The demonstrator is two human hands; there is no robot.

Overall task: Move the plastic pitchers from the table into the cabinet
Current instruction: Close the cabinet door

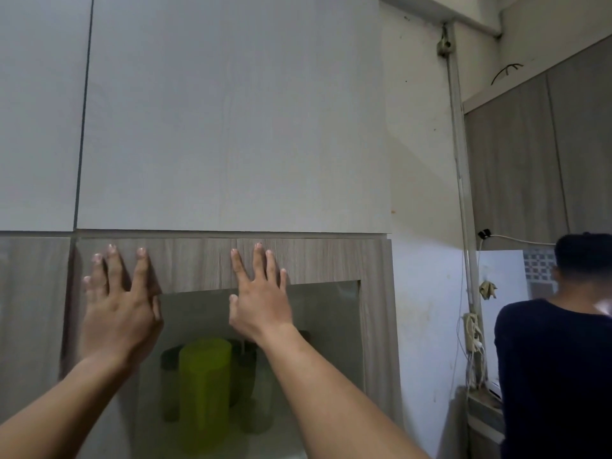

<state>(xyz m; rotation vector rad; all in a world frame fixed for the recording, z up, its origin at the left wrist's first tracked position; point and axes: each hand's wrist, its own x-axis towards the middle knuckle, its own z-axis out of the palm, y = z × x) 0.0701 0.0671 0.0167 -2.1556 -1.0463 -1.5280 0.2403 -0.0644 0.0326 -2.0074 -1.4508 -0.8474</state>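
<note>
Both your hands lie flat on the cabinet door (212, 263), on the wood-grain rail above its glass pane (324, 326). Your left hand (121, 309) sits at about 9 o'clock from the pane's middle, fingers spread wide and straight, gripping nothing. Your right hand (261, 303) is at about 12 o'clock over the pane, fingers likewise splayed and empty, palm against the frame and the top of the glass.

This looks like the closing push, so press evenly with both palms. Keep the load on the wooden rail, not on the glass, and slide the heel of your right hand up off the pane if you can. The door's left edge appears to stand slightly proud of the neighbouring panel, so I judge it not quite seated; lean a little more through the left palm until the gap closes flush, then lift both hands away together.

Inside the cabinet (377, 326), through the glass, the plastic pitchers (205, 385) stand upright in a close group at 6 o'clock below your hands. The bright green one is in front, with darker, dimmer ones behind at its 9 and 3 o'clock. Whether they touch each other I cannot tell through the reflection. No table is in view, so whether any remain there is not shown.
</note>
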